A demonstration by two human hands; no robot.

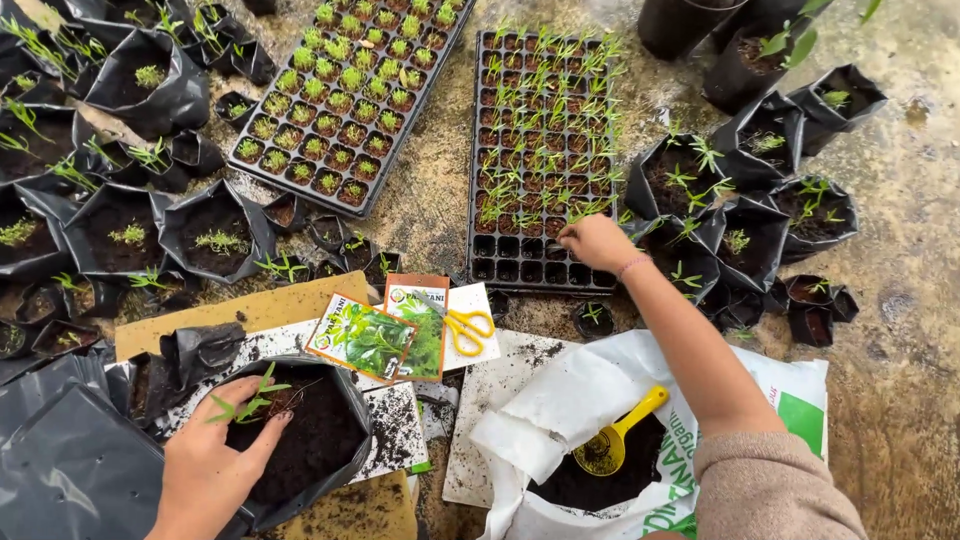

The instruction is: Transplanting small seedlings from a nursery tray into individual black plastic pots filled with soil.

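My left hand rests on the soil of a black grow bag at the lower left and holds a small green seedling upright in it. My right hand reaches out to the near edge of a black seedling tray full of thin green sprouts, fingers pinched at a cell in the filled rows; whether it grips a sprout I cannot tell. The tray's nearest two rows of cells are bare.
A second tray of bushier seedlings lies left of the first. Planted black bags crowd the left and right. Seed packets, yellow scissors and a white soil sack with a yellow scoop lie near me.
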